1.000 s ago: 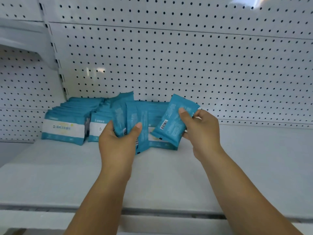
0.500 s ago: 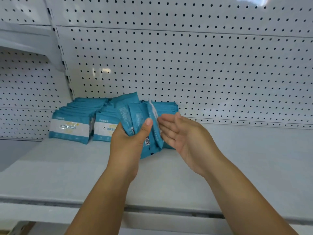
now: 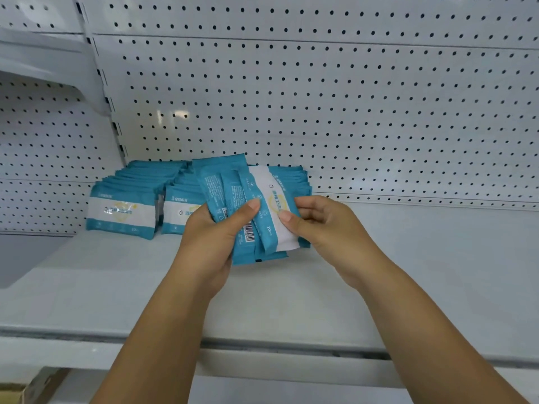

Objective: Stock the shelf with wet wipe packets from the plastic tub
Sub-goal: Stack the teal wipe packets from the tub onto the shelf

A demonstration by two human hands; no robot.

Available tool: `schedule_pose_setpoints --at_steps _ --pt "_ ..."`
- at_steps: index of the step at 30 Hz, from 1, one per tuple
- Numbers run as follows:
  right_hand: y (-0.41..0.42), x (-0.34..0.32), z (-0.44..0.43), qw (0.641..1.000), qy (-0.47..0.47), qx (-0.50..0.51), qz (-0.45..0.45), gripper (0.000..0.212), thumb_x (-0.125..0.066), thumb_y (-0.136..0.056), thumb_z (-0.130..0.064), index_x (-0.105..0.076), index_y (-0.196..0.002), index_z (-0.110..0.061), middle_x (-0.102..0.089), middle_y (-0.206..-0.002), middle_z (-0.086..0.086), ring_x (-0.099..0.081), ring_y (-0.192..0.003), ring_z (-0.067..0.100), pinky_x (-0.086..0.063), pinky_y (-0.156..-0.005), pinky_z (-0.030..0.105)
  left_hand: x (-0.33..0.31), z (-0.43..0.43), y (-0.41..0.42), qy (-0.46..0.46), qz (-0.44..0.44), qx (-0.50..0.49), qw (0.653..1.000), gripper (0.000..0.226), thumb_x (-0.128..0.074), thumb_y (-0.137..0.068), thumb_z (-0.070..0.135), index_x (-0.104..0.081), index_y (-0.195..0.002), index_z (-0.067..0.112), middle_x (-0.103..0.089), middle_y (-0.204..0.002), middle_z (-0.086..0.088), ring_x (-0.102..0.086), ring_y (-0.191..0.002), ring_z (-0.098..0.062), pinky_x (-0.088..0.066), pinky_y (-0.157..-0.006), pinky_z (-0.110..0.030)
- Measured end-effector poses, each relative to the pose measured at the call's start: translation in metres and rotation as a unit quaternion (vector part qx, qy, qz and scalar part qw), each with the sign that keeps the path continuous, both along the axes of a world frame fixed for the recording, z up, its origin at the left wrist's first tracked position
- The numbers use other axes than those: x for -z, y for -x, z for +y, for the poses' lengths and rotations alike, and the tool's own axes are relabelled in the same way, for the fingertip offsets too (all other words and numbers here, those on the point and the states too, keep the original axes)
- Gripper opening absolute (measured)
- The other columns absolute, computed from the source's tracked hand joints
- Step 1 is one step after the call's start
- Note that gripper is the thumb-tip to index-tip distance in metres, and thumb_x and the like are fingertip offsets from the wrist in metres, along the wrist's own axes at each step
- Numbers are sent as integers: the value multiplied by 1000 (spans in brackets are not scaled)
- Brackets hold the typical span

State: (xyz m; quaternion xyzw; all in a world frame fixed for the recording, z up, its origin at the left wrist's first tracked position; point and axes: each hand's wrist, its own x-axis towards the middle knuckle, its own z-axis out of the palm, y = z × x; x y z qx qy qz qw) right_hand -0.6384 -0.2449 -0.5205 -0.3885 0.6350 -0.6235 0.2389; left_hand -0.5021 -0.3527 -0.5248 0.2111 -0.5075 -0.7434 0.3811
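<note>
Blue and white wet wipe packets stand in rows on the white shelf [image 3: 408, 272]. The left row [image 3: 122, 211] and a second row [image 3: 178, 211] lean back toward the pegboard. My left hand [image 3: 213, 234] grips a fanned bunch of packets [image 3: 230, 193] by their lower ends. My right hand [image 3: 323, 225] pinches the front packet [image 3: 274, 208] of that bunch, its white label facing me. More packets [image 3: 294, 176] stand behind the bunch. The plastic tub is out of sight.
A white pegboard [image 3: 320, 97] backs the shelf. Another shelf bracket [image 3: 43, 56] juts out at the upper left. The shelf's front lip [image 3: 277, 348] runs below my forearms. A brown cardboard corner [image 3: 17, 392] shows at the bottom left.
My right hand first held one packet apart, then brought it against the bunch in my left hand. Now it pinches the front packet with its label facing me. The view has moved closer.
</note>
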Motion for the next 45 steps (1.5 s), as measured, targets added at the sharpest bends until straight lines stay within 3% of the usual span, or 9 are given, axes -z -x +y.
schedule_pose_setpoints --at_steps 6,11,17,24,29,36,39,42,45 --pt "-2 4 -6 995 31 62 -69 36 -79 -84 -13 -62 -115 -24 -74 -99 2 -73 -87 16 -59 -72 23 4 -3 2 7 -3 4 1000 42 -74 -82 18 -67 -123 15 -76 -113 -3 -74 -103 -21 -62 -84 -38" --pt "-2 10 -12 968 62 50 -238 41 -80 -81 -9 -64 -118 -14 -76 -106 10 -73 -99 28 -55 -97 47 6 -2 2 33 -19 40 998 44 -76 -79 11 -68 -122 12 -76 -113 -5 -74 -103 -23 -62 -84 -40" --pt "0 7 -7 971 64 11 -228 38 -77 -83 -8 -62 -119 -8 -76 -106 9 -74 -93 21 -58 -91 44 5 -6 -2 23 -21 26 999 35 -74 -84 7 -69 -118 14 -77 -108 -3 -75 -98 -22 -63 -74 -35" --pt "11 8 -4 991 67 110 25 25 -75 -88 -10 -71 -109 -22 -76 -102 -5 -69 -87 11 -56 -78 24 9 -20 -8 -28 5 -110 993 25 -75 -87 12 -70 -111 19 -79 -100 4 -76 -91 -14 -63 -74 -33" --pt "18 8 -6 966 6 124 229 26 -73 -89 -6 -72 -108 -23 -68 -98 -23 -57 -85 -19 -40 -75 0 19 -34 -18 -59 28 -244 968 27 -82 -83 16 -70 -107 20 -78 -97 7 -76 -89 -12 -59 -74 -31" --pt "15 8 -30 935 -62 98 336 27 -73 -89 -8 -73 -112 -21 -63 -98 -19 -56 -90 -2 -33 -79 -5 22 -44 -24 -95 33 -271 957 26 -84 -81 14 -71 -101 23 -77 -98 6 -75 -86 -11 -60 -76 -33" --pt "17 14 -42 911 -90 101 389 31 -73 -89 -9 -72 -118 -19 -62 -106 -8 -48 -103 5 -31 -87 2 23 -45 -27 -96 31 -260 960 25 -84 -80 15 -70 -98 25 -77 -95 8 -75 -82 -8 -59 -71 -29" --pt "19 22 -50 882 -96 129 443 33 -75 -85 -5 -72 -115 -17 -62 -107 -2 -48 -109 18 -38 -97 34 22 -45 -27 -91 28 -238 967 26 -84 -81 15 -71 -100 24 -78 -94 8 -75 -83 -9 -59 -72 -31" --pt "17 22 -50 865 -123 150 462 35 -75 -86 -11 -69 -118 -23 -57 -112 -6 -41 -116 17 -18 -85 27 20 -45 -28 -83 26 -207 975 25 -82 -82 14 -72 -104 22 -79 -95 7 -76 -87 -11 -61 -73 -33"
